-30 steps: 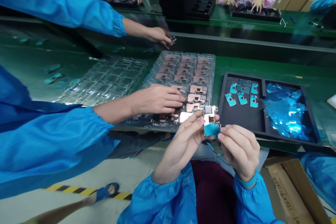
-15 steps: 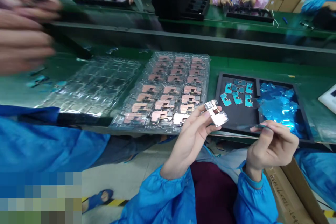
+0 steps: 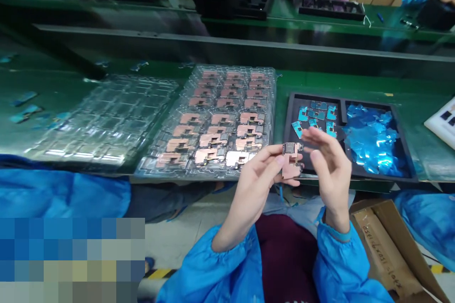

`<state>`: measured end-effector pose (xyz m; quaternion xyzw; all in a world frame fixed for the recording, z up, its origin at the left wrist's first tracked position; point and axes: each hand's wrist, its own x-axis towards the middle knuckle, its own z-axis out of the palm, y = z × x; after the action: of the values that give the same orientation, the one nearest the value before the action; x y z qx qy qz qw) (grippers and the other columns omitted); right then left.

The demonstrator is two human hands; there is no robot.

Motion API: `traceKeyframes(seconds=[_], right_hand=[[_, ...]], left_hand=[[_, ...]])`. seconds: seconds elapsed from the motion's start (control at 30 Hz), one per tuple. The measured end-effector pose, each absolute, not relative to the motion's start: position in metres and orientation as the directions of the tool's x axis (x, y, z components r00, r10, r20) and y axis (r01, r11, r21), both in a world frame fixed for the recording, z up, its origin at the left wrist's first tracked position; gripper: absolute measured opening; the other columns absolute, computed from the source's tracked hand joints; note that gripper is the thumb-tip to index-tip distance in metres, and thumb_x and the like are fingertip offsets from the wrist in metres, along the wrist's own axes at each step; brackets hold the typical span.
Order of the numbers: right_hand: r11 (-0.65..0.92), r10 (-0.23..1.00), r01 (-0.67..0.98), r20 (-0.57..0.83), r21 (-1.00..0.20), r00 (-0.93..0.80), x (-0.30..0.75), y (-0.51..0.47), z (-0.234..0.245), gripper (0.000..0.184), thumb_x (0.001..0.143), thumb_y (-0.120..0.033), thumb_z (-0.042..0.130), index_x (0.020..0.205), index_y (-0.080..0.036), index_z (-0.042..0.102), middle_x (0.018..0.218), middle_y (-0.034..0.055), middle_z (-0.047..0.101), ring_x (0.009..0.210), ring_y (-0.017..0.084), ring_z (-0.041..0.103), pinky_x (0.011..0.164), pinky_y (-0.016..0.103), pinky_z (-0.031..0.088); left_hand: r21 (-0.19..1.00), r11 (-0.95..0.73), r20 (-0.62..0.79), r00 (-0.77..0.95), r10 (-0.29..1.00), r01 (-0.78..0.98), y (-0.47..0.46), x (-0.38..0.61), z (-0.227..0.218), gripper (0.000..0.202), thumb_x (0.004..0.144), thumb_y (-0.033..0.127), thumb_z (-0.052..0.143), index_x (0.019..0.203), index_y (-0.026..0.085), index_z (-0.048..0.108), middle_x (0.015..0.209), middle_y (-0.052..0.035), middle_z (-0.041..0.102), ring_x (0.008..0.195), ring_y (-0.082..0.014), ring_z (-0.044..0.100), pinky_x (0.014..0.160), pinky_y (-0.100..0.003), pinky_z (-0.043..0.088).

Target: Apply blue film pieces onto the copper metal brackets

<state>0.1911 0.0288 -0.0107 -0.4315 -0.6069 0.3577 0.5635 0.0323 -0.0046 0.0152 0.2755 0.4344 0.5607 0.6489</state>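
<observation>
Your left hand (image 3: 258, 177) grasps the small board (image 3: 291, 163) between thumb and fingertips. Your right hand (image 3: 329, 165) is released, fingers stretched, just beside the board; whether it touches, I cannot tell. I think it is best to grip the board only at its edges and to hold it steady. The board is between your hands, just before the bench (image 3: 355, 86) edge. It looks copper-pink, with a dark square part on top. Beyond your left hand lies a clear tray (image 3: 270, 104) of similar boards, and beyond your right hand a black tray (image 3: 343, 112) with blue pieces (image 3: 302, 114).
</observation>
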Motion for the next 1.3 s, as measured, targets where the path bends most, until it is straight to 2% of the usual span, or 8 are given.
traceKeyframes(seconds=[0.07,0.2,0.37,0.5,0.73,0.87,1.03,1.3], right_hand=[[0.289,0.955,-0.024,0.290,-0.957,-0.065,0.182,0.021,-0.004,0.028,0.105,-0.031,0.068,0.132,-0.025,0.074,0.132,0.0100,0.079,0.115,0.024,0.079,0.095,0.038,0.068],[0.234,0.972,-0.017,0.234,-0.972,0.006,0.174,0.014,-0.004,0.014,0.102,-0.028,0.071,0.110,-0.023,0.081,0.110,0.0058,0.085,0.094,0.020,0.082,0.081,0.029,0.068],[0.285,0.958,0.016,0.285,-0.958,-0.005,0.175,0.009,-0.003,0.017,0.100,-0.019,0.070,0.111,-0.026,0.082,0.108,0.0022,0.084,0.093,0.017,0.082,0.078,0.025,0.067],[0.234,0.972,-0.015,0.234,-0.972,-0.012,0.174,0.007,-0.001,0.014,0.099,-0.019,0.072,0.110,-0.025,0.080,0.106,0.0018,0.083,0.087,0.016,0.081,0.077,0.025,0.068],[0.171,0.985,-0.027,0.170,-0.985,0.019,0.171,0.010,-0.001,0.010,0.100,-0.029,0.074,0.107,-0.024,0.078,0.100,0.0027,0.081,0.088,0.017,0.079,0.072,0.024,0.066],[0.155,0.988,-0.028,0.155,-0.987,0.013,0.170,0.012,-0.001,0.009,0.098,-0.031,0.078,0.104,-0.024,0.078,0.097,0.0015,0.079,0.086,0.016,0.077,0.071,0.023,0.065],[0.151,0.984,-0.069,0.143,-0.986,0.106,0.169,0.018,-0.008,0.016,0.096,-0.037,0.079,0.093,-0.022,0.073,0.086,-0.0004,0.075,0.077,0.015,0.075,0.068,0.024,0.065],[0.126,0.982,-0.004,0.125,-0.992,0.145,0.166,0.021,-0.008,0.026,0.096,-0.045,0.077,0.088,-0.022,0.067,0.082,-0.0014,0.073,0.069,0.014,0.069,0.058,0.024,0.057]], left_hand=[[0.884,0.207,-0.247,-0.041,0.968,-0.419,-0.006,0.034,0.015,0.036,0.091,0.041,0.087,0.113,0.016,0.075,0.104,-0.0089,0.084,0.079,-0.0218,0.081,0.066,-0.033,0.072],[0.939,0.169,-0.211,-0.114,0.971,-0.300,-0.007,0.038,0.015,0.032,0.087,0.038,0.090,0.106,0.017,0.076,0.098,-0.0062,0.082,0.079,-0.0215,0.081,0.064,-0.030,0.072],[0.973,0.094,-0.138,-0.205,0.969,-0.208,-0.008,0.043,0.016,0.021,0.084,0.032,0.090,0.092,0.017,0.077,0.081,-0.0010,0.077,0.060,-0.0126,0.071,0.050,-0.019,0.062],[0.988,0.053,-0.087,-0.236,0.968,-0.146,-0.009,0.042,0.016,0.020,0.084,0.031,0.089,0.091,0.016,0.079,0.081,-0.0020,0.080,0.056,-0.0109,0.069,0.047,-0.017,0.059],[0.943,0.167,-0.212,-0.133,0.968,-0.287,-0.006,0.037,0.015,0.023,0.086,0.035,0.089,0.097,0.016,0.081,0.081,-0.0008,0.079,0.061,-0.0134,0.073,0.052,-0.021,0.066],[0.931,0.169,-0.222,-0.135,0.966,-0.323,-0.006,0.037,0.015,0.024,0.084,0.034,0.092,0.094,0.016,0.080,0.077,-0.0001,0.077,0.059,-0.0127,0.073,0.052,-0.019,0.064],[0.899,0.224,-0.254,-0.032,0.967,-0.376,-0.009,0.035,0.017,0.032,0.091,0.042,0.087,0.110,0.015,0.085,0.089,-0.0062,0.083,0.070,-0.0166,0.077,0.063,-0.024,0.068],[0.870,0.260,-0.273,0.029,0.962,-0.419,-0.008,0.034,0.010,0.045,0.079,0.029,0.098,0.121,0.016,0.085,0.109,-0.0109,0.086,0.086,-0.0198,0.080,0.081,-0.030,0.068]])
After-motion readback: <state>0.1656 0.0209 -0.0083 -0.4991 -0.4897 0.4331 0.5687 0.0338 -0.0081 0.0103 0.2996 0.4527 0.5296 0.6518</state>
